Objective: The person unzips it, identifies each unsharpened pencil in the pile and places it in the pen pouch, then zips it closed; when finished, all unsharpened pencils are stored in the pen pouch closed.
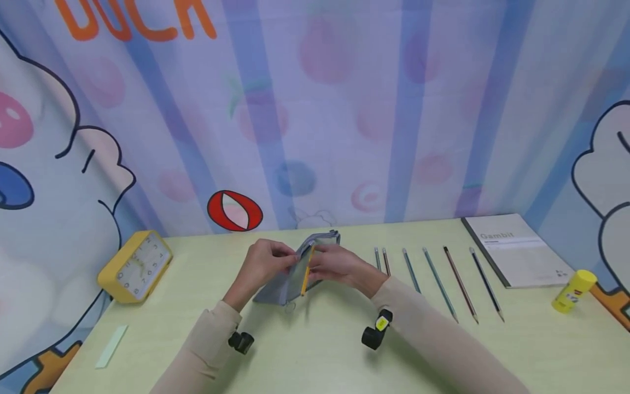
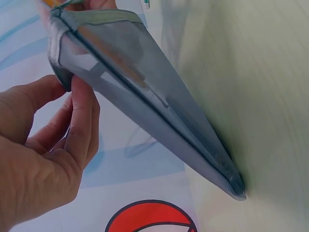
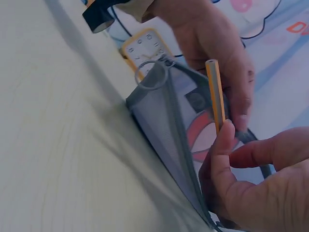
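A grey see-through mesh zip pouch (image 1: 275, 291) stands tilted on the table between the two hands. My left hand (image 1: 266, 265) pinches its upper edge between thumb and fingers, clearest in the left wrist view. A yellow-orange pencil (image 3: 214, 87) is held between the thumb and fingers of my right hand (image 1: 339, 265), at the pouch's mouth. In the right wrist view its blunt end points up, past the thumb, and a ring (image 3: 153, 88) hangs at one corner of the pouch. The pencil's other end is hidden by the right hand there.
Several pencils (image 1: 460, 282) lie side by side on the right, some partly covered by the right forearm. Beyond them are a notebook (image 1: 521, 254) and a yellow glue stick (image 1: 573, 293). At the left stand a yellow clock (image 1: 140, 268) and a pale green strip (image 1: 111, 347). A printed curtain (image 1: 334, 137) hangs behind.
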### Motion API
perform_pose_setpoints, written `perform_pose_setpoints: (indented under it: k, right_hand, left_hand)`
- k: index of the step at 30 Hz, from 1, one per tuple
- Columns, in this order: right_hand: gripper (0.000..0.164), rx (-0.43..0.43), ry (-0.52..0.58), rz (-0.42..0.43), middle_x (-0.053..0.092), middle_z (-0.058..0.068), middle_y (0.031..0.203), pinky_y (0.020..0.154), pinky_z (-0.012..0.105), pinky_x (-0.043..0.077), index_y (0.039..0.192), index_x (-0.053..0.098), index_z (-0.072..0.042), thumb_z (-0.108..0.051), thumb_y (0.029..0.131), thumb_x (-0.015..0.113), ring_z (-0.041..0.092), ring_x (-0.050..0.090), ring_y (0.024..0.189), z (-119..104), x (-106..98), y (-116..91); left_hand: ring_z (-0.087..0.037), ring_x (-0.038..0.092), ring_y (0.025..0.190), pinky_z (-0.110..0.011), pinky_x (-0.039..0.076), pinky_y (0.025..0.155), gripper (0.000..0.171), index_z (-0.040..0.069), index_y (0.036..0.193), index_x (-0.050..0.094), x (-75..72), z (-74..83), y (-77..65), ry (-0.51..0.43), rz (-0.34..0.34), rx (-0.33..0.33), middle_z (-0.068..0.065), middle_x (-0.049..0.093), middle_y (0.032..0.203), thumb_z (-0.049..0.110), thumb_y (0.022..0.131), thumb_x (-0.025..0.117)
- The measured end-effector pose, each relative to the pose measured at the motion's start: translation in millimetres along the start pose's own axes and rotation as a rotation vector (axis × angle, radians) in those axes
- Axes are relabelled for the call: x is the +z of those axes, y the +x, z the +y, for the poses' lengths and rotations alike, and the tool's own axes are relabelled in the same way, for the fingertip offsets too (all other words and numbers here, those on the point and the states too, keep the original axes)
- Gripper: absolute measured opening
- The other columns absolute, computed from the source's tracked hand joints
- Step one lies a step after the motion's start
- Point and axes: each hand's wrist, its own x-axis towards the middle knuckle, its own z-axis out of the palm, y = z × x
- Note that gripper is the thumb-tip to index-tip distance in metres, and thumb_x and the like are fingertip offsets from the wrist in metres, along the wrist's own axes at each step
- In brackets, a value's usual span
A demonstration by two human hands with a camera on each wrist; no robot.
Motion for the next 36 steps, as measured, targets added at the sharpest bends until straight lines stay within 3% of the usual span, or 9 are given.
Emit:
perform_pose_setpoints:
  k: [4,8,12,18,22,26,30,36]
  right_hand:
    - [0.055,-0.031,-0.021,0.074,0.060,0.027,0.129,0.077,0.025,0.059,0.151,0.030,0.009,0.004,0.100,0.050,0.021,0.070,0.097,2,11,10]
    - [0.037,-0.018,-0.085,0.186,0.069,0.025,0.115,0.075,0.027,0.061,0.131,0.051,0.013,0.002,0.096,0.058,0.016,0.074,0.077,3,20,20]
    - [0.033,-0.012,-0.150,0.267,0.072,0.025,0.108,0.074,0.031,0.062,0.123,0.058,0.012,-0.004,0.095,0.065,0.021,0.076,0.075,6,29,28]
    - [0.025,-0.047,-0.133,0.273,0.071,0.023,0.106,0.079,0.037,0.062,0.119,0.059,0.011,0.004,0.095,0.058,0.027,0.073,0.080,8,33,31]
    - [0.036,-0.040,-0.135,0.260,0.068,0.027,0.116,0.080,0.034,0.062,0.125,0.054,0.012,0.013,0.090,0.051,0.023,0.072,0.078,8,30,28]
    - [0.049,-0.050,-0.188,0.228,0.067,0.027,0.114,0.075,0.030,0.062,0.136,0.045,0.012,0.013,0.088,0.049,0.016,0.070,0.071,4,25,16]
    - [0.054,-0.092,-0.381,0.189,0.068,0.027,0.108,0.072,0.032,0.061,0.146,0.040,0.010,0.004,0.093,0.051,0.018,0.072,0.072,-1,21,-5]
    - [0.035,-0.254,-0.880,0.129,0.071,0.015,0.106,0.071,0.030,0.057,0.132,0.062,0.002,-0.012,0.100,0.056,0.025,0.072,0.083,-17,16,-45]
  left_hand:
    - [-0.015,0.073,0.069,-0.036,0.059,0.076,0.012,0.009,0.092,0.080,-1.0,-0.8,0.0,-0.009,-0.001,0.019,-0.005,0.079,0.088,0.020,0.088,0.077]
    - [-0.015,0.073,0.069,-0.033,0.058,0.074,0.012,0.008,0.093,0.080,-1.5,-1.7,-0.2,-0.021,-0.008,0.038,-0.005,0.079,0.088,0.019,0.088,0.077]
    - [-0.012,0.071,0.067,-0.030,0.057,0.071,0.012,0.008,0.093,0.080,-1.6,-1.6,-0.8,-0.021,0.000,0.045,-0.005,0.078,0.087,0.019,0.088,0.077]
    - [-0.011,0.069,0.066,-0.026,0.053,0.067,0.012,0.008,0.091,0.080,-1.4,-1.0,0.7,0.001,0.015,0.045,-0.005,0.078,0.085,0.019,0.087,0.078]
    - [-0.014,0.071,0.069,-0.025,0.053,0.066,0.011,0.008,0.092,0.080,-1.9,-1.5,0.6,0.003,0.019,0.039,-0.004,0.078,0.085,0.019,0.087,0.078]
    - [-0.015,0.072,0.069,-0.026,0.053,0.067,0.011,0.009,0.092,0.081,-1.5,-1.2,1.3,0.007,0.022,0.038,-0.004,0.078,0.085,0.019,0.087,0.078]
    - [-0.013,0.071,0.068,-0.028,0.055,0.069,0.012,0.009,0.093,0.080,-0.5,-0.8,2.5,0.002,0.016,0.029,-0.004,0.078,0.085,0.020,0.087,0.078]
    - [-0.011,0.070,0.067,-0.032,0.058,0.075,0.014,0.008,0.095,0.080,0.1,-1.7,1.9,-0.011,0.006,0.005,-0.006,0.078,0.088,0.020,0.088,0.078]
